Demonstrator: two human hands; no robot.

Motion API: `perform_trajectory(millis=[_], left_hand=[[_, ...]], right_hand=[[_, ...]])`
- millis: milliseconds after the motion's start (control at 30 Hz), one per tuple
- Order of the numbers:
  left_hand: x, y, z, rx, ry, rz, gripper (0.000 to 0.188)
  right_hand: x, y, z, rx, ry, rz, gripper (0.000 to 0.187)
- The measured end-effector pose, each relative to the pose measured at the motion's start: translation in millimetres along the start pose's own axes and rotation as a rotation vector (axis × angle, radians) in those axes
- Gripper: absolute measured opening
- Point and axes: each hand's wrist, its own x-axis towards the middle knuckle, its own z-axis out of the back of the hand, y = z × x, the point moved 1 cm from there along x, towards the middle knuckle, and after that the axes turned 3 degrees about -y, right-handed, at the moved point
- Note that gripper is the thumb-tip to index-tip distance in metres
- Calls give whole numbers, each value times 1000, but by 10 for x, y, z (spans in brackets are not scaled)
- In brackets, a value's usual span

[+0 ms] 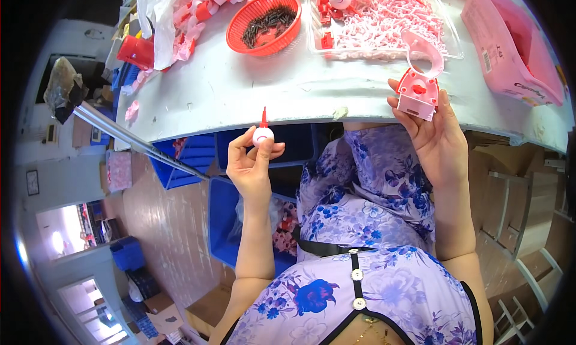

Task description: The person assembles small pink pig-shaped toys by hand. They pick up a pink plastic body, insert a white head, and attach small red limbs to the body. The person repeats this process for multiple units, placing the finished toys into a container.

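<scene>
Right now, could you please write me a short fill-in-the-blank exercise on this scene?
1. The left hand holds a ball with a ____ stem.
2. The right hand holds a red and ____ part with a ring.
3. The round basket of dark pieces stands to the ____ of the clear tray.
Missing words: red; pink; left.

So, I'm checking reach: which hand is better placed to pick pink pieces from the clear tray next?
Probably the right hand: it holds a pink part but is nearer the tray; the left hand, pinching a white ball, is farther.
</scene>
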Motion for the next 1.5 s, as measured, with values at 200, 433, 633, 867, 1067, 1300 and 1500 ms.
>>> perform_trajectory(millis=[200,433,633,867,1067,1300,1500], left_hand=[[135,-17,-45,-103,16,105,27],[-13,30,108,-36,23,72,30],[-16,-50,-10,158,8,-16,33],[-62,-30,-33,92,-66,38,30],[67,11,85,-245,34,282,32],[100,-81,137,-786,168,554,39],[137,-210,-78,-722,238,485,44]], right_hand=[[9,-11,42,15,-28,-17,50],[22,15,43,36,32,-28,50],[5,20,24,49,14,-25,50],[-7,-14,16,71,8,-60,50],[18,32,66,61,9,-52,50],[-119,29,56,78,-18,-83,48],[-209,-8,26,64,-17,-122,45]])
